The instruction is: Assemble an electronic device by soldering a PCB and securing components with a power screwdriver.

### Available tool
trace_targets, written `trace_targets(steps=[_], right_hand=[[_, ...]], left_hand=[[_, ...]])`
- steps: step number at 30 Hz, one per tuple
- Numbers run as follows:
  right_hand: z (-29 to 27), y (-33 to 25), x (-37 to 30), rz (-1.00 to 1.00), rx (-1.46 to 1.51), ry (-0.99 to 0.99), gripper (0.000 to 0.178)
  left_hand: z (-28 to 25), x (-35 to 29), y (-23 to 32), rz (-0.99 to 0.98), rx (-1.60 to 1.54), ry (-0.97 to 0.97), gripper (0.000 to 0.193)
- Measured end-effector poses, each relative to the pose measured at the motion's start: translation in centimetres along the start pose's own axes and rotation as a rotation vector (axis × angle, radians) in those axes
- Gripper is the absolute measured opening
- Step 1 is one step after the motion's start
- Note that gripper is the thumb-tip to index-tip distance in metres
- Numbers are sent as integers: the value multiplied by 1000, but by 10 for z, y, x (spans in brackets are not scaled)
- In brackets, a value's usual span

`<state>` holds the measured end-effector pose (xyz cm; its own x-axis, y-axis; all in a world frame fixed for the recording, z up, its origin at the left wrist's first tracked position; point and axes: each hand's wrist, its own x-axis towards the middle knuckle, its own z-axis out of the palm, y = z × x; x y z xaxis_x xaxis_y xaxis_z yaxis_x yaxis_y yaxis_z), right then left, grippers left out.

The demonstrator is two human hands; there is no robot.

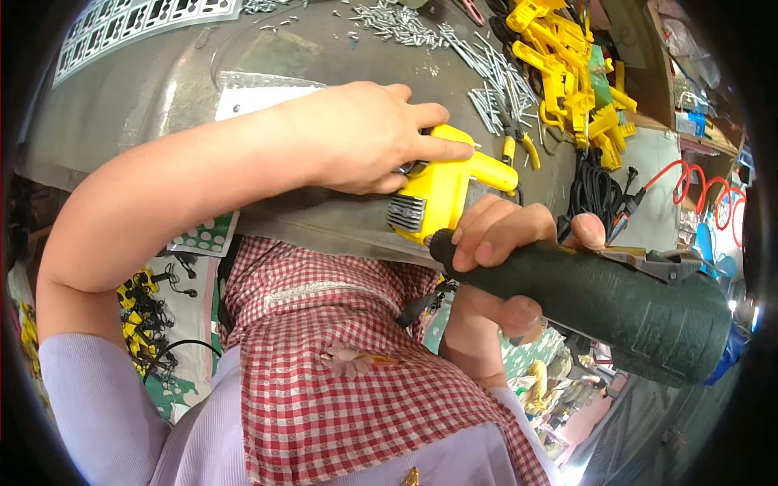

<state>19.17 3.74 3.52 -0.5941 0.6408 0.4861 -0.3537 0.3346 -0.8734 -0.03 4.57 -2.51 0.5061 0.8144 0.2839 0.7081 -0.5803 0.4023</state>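
Observation:
My left hand (369, 138) is closed over a yellow plastic tool housing (444, 193) at the table's near edge. Black vent slots show on the housing's near end, and a rounded yellow part sticks out to the right. My right hand (506, 239) grips a thick dark green power screwdriver (616, 304), held sideways with its body reaching to the lower right. The driver's narrow nose meets the near end of the housing. Whether a screw sits at its tip is too small to tell.
Long screws (506, 81) and a pile of short screws (397, 24) lie at the back. Yellow plastic parts (567, 73) heap up at the far right, with yellow-handled pliers (519, 146) nearer. Black cables (600, 190) hang at the right edge. A sheet of labels (134, 28) lies far left.

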Motion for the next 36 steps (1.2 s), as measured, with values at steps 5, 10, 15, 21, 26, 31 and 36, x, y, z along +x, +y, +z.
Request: trace_targets(steps=[5,10,15,21,26,31,36], right_hand=[[4,5,-3,4,51,105,53],[6,-6,-7,-60,-102,155,85],[3,-23,20,-37,24,133,76],[-16,12,60,-111,-143,237,91],[-20,24,45,-43,-7,165,78],[-34,28,52,-2,83,-26,81],[-34,33,55,-17,125,-44,79]], left_hand=[[2,-7,17,-121,86,85,65],[-2,-15,33,-216,153,122,70],[-3,-25,31,-159,57,56,75],[-11,-30,38,-81,-46,-15,63],[-16,-27,34,-75,-82,-49,50],[-16,-26,31,-35,-42,2,48],[-18,-23,33,-35,-35,-20,43]])
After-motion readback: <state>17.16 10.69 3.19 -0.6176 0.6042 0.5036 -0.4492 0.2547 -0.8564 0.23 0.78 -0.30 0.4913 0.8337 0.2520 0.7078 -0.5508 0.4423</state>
